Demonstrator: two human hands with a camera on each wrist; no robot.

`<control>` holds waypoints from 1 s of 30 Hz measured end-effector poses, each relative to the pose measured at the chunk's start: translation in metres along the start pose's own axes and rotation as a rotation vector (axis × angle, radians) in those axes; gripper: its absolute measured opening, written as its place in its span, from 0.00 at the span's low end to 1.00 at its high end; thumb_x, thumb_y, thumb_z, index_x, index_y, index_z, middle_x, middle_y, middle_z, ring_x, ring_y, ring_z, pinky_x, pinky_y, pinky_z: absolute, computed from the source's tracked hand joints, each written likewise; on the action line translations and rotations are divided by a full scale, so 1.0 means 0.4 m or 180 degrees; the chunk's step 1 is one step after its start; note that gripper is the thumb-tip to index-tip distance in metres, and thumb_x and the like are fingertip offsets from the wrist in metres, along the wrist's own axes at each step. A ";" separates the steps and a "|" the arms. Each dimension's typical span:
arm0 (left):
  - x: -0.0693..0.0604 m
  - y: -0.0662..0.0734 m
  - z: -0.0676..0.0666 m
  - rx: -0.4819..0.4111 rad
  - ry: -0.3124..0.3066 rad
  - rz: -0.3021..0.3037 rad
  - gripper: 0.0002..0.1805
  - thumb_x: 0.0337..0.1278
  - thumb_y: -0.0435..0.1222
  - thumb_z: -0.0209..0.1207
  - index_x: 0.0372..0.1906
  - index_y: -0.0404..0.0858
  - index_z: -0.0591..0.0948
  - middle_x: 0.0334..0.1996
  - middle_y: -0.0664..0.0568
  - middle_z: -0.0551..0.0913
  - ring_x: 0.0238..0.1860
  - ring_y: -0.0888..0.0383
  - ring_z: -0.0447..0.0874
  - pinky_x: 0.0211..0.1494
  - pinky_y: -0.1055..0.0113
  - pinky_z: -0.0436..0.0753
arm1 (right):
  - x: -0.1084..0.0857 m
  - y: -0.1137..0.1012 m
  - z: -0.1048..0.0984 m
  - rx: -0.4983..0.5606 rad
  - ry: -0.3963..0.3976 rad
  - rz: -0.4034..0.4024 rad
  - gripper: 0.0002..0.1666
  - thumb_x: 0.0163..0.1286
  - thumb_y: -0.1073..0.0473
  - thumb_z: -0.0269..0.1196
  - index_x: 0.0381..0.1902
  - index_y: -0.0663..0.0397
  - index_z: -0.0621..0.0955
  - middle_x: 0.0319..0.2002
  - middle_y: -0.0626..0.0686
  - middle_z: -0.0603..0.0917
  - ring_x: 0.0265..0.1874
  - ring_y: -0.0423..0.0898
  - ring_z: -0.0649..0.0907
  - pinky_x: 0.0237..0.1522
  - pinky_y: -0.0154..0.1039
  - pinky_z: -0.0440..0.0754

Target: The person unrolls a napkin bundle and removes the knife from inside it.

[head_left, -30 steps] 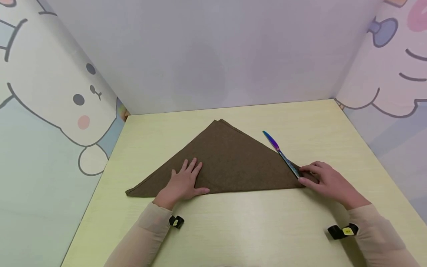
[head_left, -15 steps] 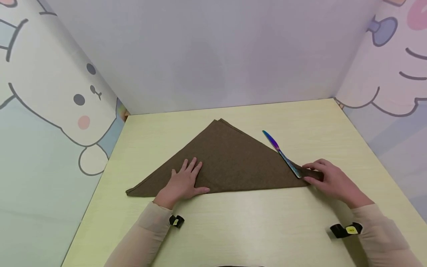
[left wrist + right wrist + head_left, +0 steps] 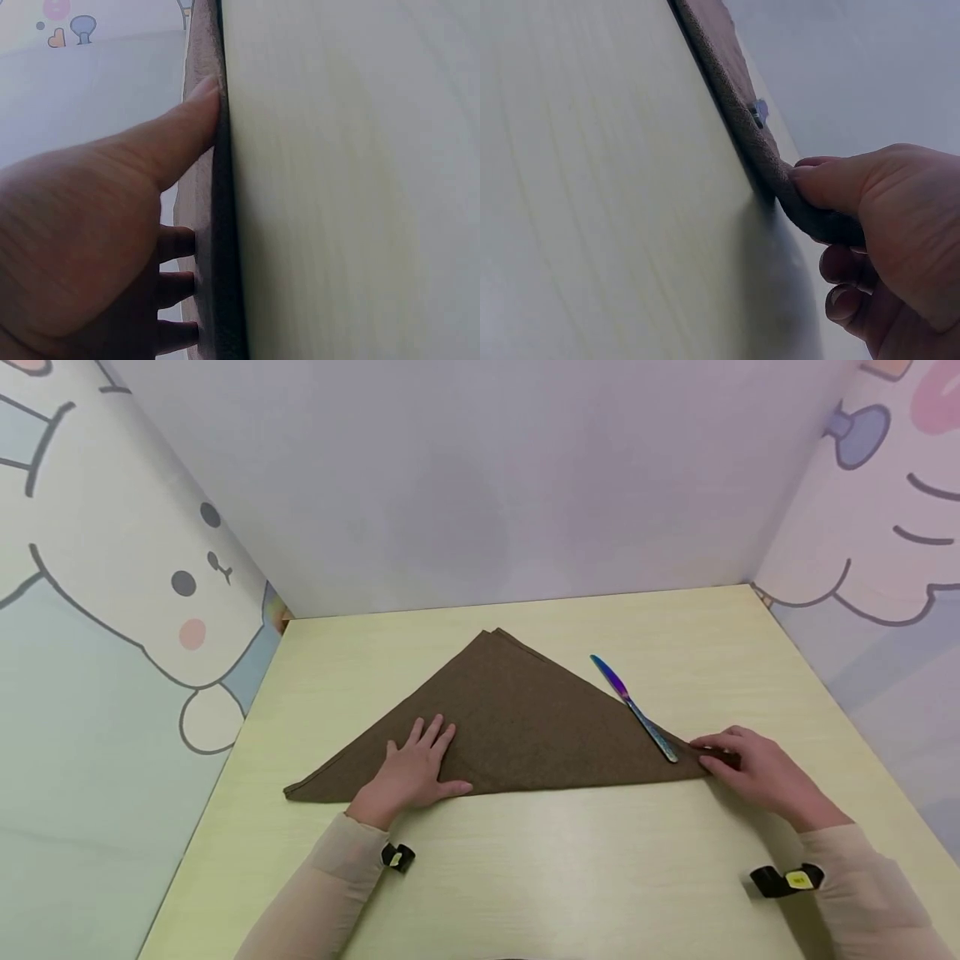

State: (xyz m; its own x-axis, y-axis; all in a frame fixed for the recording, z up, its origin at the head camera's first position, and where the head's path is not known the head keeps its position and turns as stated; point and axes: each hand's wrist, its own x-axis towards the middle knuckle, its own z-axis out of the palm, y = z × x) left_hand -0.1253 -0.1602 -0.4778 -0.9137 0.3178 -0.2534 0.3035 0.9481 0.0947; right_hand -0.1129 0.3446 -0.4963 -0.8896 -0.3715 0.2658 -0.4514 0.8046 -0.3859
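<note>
A brown cloth [image 3: 532, 718], folded into a triangle with its point at the back, lies on the table. My left hand [image 3: 408, 775] rests on its left half with spread fingers, the thumb along the front fold. My right hand [image 3: 765, 772] pinches the right corner between thumb and fingers. In the right wrist view that cloth corner [image 3: 810, 214] is lifted a little off the table, a shadow under it. A table knife [image 3: 637, 714] with a rainbow sheen lies slantwise over the cloth's right edge, handle on the cloth, blade tip beyond it.
The pale wooden table [image 3: 570, 877] meets a plain light wall [image 3: 480, 485] at the back. Side panels printed with cartoon figures stand at left and right. A black band with a yellow label [image 3: 787, 881] sits at the right wrist, and a similar one [image 3: 397, 857] at the left.
My right hand has shifted to the right, away from the knife's handle end, along the cloth's corner. The left hand and the knife stay where they were.
</note>
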 end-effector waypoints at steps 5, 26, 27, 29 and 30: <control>0.003 -0.001 0.002 0.0004 0.0003 0.0000 0.56 0.49 0.72 0.51 0.77 0.47 0.50 0.77 0.47 0.43 0.75 0.42 0.38 0.59 0.27 0.56 | -0.009 0.011 0.000 -0.0054 -0.0057 0.0019 0.15 0.58 0.59 0.71 0.45 0.49 0.88 0.29 0.38 0.75 0.24 0.32 0.70 0.25 0.32 0.68; 0.004 0.002 0.001 0.0007 -0.0009 0.0012 0.56 0.49 0.72 0.52 0.77 0.46 0.50 0.77 0.47 0.43 0.75 0.41 0.38 0.59 0.27 0.56 | -0.028 0.017 -0.016 -0.0054 0.0028 0.0232 0.23 0.56 0.53 0.73 0.50 0.53 0.85 0.31 0.44 0.74 0.25 0.35 0.69 0.24 0.33 0.67; 0.004 0.002 0.001 0.0006 -0.0011 0.0012 0.56 0.49 0.72 0.52 0.77 0.46 0.50 0.77 0.47 0.43 0.75 0.41 0.38 0.59 0.27 0.56 | -0.023 0.009 -0.017 -0.0023 0.0063 0.0265 0.24 0.56 0.52 0.73 0.50 0.53 0.84 0.31 0.44 0.75 0.26 0.35 0.69 0.24 0.33 0.68; 0.003 0.002 0.000 0.0004 -0.0011 0.0008 0.56 0.49 0.72 0.52 0.77 0.46 0.50 0.77 0.47 0.43 0.75 0.41 0.38 0.59 0.27 0.56 | -0.010 -0.008 -0.017 0.0042 0.0135 0.0296 0.25 0.57 0.51 0.73 0.51 0.53 0.84 0.32 0.44 0.77 0.26 0.35 0.71 0.24 0.33 0.69; 0.003 0.002 0.000 0.0000 -0.0010 0.0005 0.56 0.49 0.72 0.52 0.77 0.46 0.50 0.77 0.47 0.43 0.75 0.41 0.38 0.59 0.27 0.56 | -0.003 -0.017 -0.015 0.0072 0.0161 0.0303 0.25 0.57 0.50 0.73 0.51 0.53 0.84 0.32 0.44 0.78 0.26 0.35 0.72 0.24 0.33 0.70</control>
State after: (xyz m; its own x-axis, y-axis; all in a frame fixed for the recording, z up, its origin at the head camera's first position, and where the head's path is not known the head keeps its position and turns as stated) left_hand -0.1262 -0.1589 -0.4781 -0.9124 0.3192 -0.2561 0.3049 0.9476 0.0949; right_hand -0.1084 0.3424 -0.4888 -0.9240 -0.2696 0.2711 -0.3670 0.8243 -0.4312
